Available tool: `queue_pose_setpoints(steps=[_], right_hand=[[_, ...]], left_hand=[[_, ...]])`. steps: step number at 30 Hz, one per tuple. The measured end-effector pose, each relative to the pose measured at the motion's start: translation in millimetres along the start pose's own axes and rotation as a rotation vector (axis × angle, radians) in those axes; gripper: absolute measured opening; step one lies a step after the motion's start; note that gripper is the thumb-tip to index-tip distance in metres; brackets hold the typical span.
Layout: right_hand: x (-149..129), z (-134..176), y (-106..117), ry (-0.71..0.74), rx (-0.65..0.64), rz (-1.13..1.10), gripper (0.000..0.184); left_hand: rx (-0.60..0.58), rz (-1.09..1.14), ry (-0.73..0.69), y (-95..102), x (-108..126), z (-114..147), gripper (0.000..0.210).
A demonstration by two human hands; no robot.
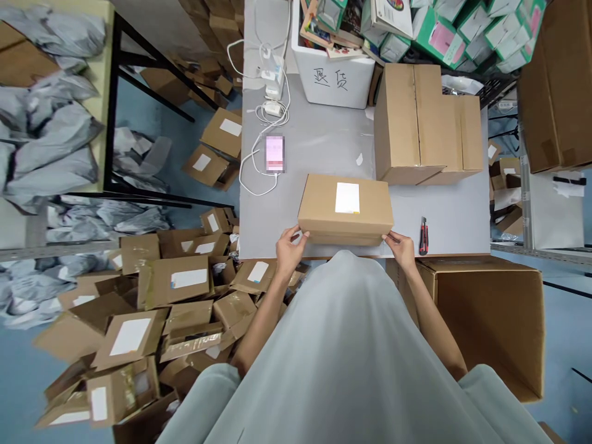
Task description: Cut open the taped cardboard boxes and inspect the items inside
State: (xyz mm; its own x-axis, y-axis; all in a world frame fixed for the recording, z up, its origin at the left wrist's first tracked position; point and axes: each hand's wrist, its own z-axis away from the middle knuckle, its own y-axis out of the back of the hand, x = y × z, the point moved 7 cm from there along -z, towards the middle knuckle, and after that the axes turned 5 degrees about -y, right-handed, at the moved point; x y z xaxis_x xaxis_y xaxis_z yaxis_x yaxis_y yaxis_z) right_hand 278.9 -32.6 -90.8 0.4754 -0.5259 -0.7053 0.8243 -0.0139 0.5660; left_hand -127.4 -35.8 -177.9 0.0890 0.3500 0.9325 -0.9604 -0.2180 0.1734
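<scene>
Near mid-frame on the worktop (319, 139), the labelled carton (346, 224) sits between left hand (290, 248) and right hand (400, 248), each grip pinched on a lower corner, and even pressure both sides should keep it square, clear of the red cutter (423, 237) at centre right.

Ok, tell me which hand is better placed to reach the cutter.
Probably the right hand: it's at the right end of the box, nearer the cutter; the left hand is at the opposite end.

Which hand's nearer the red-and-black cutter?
Right: right hand sits just left of the red-and-black cutter, apart; left hand is farther left, at the opposite end of the box.
</scene>
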Motion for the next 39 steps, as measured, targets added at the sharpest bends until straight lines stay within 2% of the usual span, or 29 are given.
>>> queue_pose_setpoints(steps=[4,9,12,17,21,23,25,28,31,33,36,39], right_hand=[[-31.4,4.1,26.9,0.061,0.149,0.063,0.048],[-45.1,-18.1,27.8,0.046,0.183,0.189,0.032],[-41.6,-29.4,21.5,0.028,0.180,0.204,0.032],[-36.5,-39.2,16.5,0.091,0.128,0.156,0.040],[-9.9,-47.0,24.0,0.046,0.094,0.051,0.056],[9.6,-47.1,24.3,-0.006,0.080,0.028,0.062],[25.7,-43.7,15.8,-0.031,0.031,0.021,0.064],[38.9,-35.1,-8.4,-0.028,-0.052,0.009,0.060],[42.3,-28.4,-28.9,-0.024,-0.076,0.001,0.054],[41.0,-25.5,-32.6,-0.022,-0.061,-0.003,0.052],[33.2,-19.8,-23.7,0.000,-0.044,-0.012,0.055],[19.2,-11.2,-5.3,0.034,-0.027,-0.010,0.058]], left_hand=[[0.042,-0.058,-0.143,10.6,26.9,-2.7,0.055],[0.023,-0.076,-0.068,-3.1,17.4,-13.5,0.051],[0.032,-0.071,-0.046,-9.2,8.3,-18.5,0.049],[0.032,-0.026,-0.038,-11.5,-3.0,-28.9,0.057],[0.010,0.033,0.020,-9.1,-25.5,-28.6,0.064],[0.000,0.033,0.069,-7.1,-41.4,-21.7,0.061],[-0.025,0.025,0.103,-8.5,-55.1,-11.9,0.058],[-0.100,0.037,0.108,-21.7,-66.3,1.9,0.065],[-0.161,0.060,0.086,-39.9,-68.8,9.5,0.064],[-0.172,0.069,0.072,-46.8,-68.3,11.8,0.061],[-0.149,0.067,0.042,-43.6,-63.7,13.7,0.059],[-0.114,0.064,-0.009,-30.2,-51.8,12.3,0.063]])
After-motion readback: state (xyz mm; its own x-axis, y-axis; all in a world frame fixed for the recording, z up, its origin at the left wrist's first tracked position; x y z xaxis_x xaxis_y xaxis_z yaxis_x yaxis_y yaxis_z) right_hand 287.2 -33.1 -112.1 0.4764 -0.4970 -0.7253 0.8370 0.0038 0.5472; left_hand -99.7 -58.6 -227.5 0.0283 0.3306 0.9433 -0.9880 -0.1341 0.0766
